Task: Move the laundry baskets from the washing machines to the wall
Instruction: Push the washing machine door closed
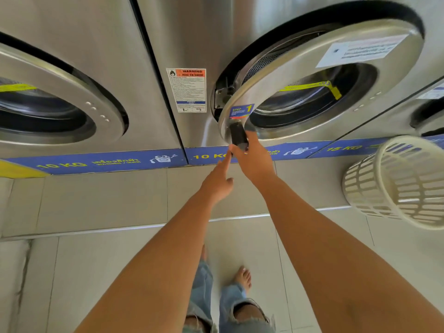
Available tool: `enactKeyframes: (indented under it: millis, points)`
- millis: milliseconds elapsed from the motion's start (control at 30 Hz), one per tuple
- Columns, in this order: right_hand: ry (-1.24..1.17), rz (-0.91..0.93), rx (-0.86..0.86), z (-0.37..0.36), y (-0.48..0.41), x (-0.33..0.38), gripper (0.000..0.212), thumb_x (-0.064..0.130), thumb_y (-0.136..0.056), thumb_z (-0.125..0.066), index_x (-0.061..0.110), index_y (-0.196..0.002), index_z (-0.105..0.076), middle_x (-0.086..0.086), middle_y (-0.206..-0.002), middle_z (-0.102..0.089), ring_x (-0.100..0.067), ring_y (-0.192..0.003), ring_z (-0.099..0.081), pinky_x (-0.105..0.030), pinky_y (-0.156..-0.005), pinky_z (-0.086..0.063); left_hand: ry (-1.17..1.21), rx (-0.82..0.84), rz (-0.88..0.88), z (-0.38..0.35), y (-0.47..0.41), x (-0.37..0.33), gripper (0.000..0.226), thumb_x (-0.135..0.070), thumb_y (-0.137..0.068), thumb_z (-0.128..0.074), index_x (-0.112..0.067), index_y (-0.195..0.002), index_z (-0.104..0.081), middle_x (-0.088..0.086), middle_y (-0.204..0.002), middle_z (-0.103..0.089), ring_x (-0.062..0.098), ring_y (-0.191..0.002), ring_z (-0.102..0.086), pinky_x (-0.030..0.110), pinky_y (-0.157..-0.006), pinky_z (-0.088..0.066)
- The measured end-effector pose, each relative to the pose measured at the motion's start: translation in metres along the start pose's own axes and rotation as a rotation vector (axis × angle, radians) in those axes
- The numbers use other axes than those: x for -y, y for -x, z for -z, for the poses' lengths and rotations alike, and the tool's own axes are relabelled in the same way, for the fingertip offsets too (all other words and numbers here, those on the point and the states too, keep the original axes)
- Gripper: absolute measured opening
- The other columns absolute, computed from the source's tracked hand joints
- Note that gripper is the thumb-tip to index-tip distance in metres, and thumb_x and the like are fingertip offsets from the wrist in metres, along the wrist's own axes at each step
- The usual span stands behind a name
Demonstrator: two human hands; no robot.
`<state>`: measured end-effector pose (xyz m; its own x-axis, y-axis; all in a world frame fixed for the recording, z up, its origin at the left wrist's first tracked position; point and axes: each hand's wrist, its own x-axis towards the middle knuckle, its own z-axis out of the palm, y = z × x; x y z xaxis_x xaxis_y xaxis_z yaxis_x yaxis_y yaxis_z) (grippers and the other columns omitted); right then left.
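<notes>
Your right hand (252,157) is closed on the door handle (238,135), left hand (219,180) loose with one finger out; the basket (396,181), farther right below the washers, looks light, stiff plastic, so grip its rim.
</notes>
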<state>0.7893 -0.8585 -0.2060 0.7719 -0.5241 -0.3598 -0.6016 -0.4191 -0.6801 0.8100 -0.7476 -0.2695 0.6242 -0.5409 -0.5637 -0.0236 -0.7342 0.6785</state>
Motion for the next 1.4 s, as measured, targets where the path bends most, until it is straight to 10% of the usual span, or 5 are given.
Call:
enactKeyframes:
  millis: [500, 700, 933, 1200, 1400]
  points:
    - [0.323, 0.095, -0.007, -0.004, -0.027, 0.010, 0.037, 0.031, -0.097, -0.051, 0.005, -0.121, -0.041, -0.016, -0.101, -0.062, -0.034, -0.078, -0.049, -0.035, -0.067, -0.036, 0.057, 0.005, 0.043, 0.006, -0.039, -0.018, 0.060, -0.015, -0.100, -0.043, -0.028, -0.154, -0.019, 0.005, -0.152, -0.041, 0.028, -0.128, -0.052, 0.029, -0.087, -0.040]
    - [-0.015, -0.012, -0.006, -0.019, -0.044, 0.021, 0.035, 0.026, -0.094, -0.052, 0.004, -0.120, -0.041, -0.009, -0.090, -0.056, -0.031, -0.078, -0.054, -0.041, -0.069, -0.048, 0.029, -0.019, 0.070, 0.029, -0.036, -0.004, 0.082, -0.006, -0.099, -0.038, -0.051, -0.149, 0.009, 0.005, -0.143, -0.048, 0.019, -0.066, -0.056, 0.029, -0.055, -0.042]
    - [-0.054, -0.011, 0.042, -0.019, -0.054, 0.022, 0.030, 0.021, -0.094, -0.050, 0.003, -0.115, -0.038, -0.012, -0.091, -0.055, -0.031, -0.077, -0.052, -0.032, -0.060, -0.039, -0.056, -0.009, 0.080, 0.043, -0.032, -0.012, 0.085, -0.001, -0.097, -0.038, -0.050, -0.149, 0.009, 0.003, -0.097, -0.058, 0.011, -0.053, -0.042, 0.025, -0.048, -0.036]
    - [0.100, -0.034, 0.053, -0.012, -0.043, 0.020, 0.031, 0.029, -0.095, -0.049, 0.012, -0.105, -0.026, -0.019, -0.101, -0.057, -0.035, -0.078, -0.051, -0.036, -0.065, -0.038, -0.104, -0.074, -0.014, 0.039, -0.020, -0.013, 0.085, 0.000, -0.095, -0.041, -0.052, -0.149, 0.000, -0.001, -0.152, -0.040, 0.023, -0.092, -0.066, 0.035, -0.067, -0.052]
    - [0.196, 0.035, 0.073, 0.000, -0.024, 0.003, 0.060, 0.045, -0.098, -0.044, 0.011, -0.145, -0.027, -0.018, -0.138, -0.050, -0.037, -0.123, -0.051, -0.046, -0.097, -0.041, -0.230, -0.112, -0.063, 0.042, -0.015, -0.009, 0.077, -0.014, -0.099, -0.049, -0.032, -0.156, -0.001, 0.000, -0.162, -0.019, 0.027, -0.147, -0.027, 0.050, -0.114, -0.033]
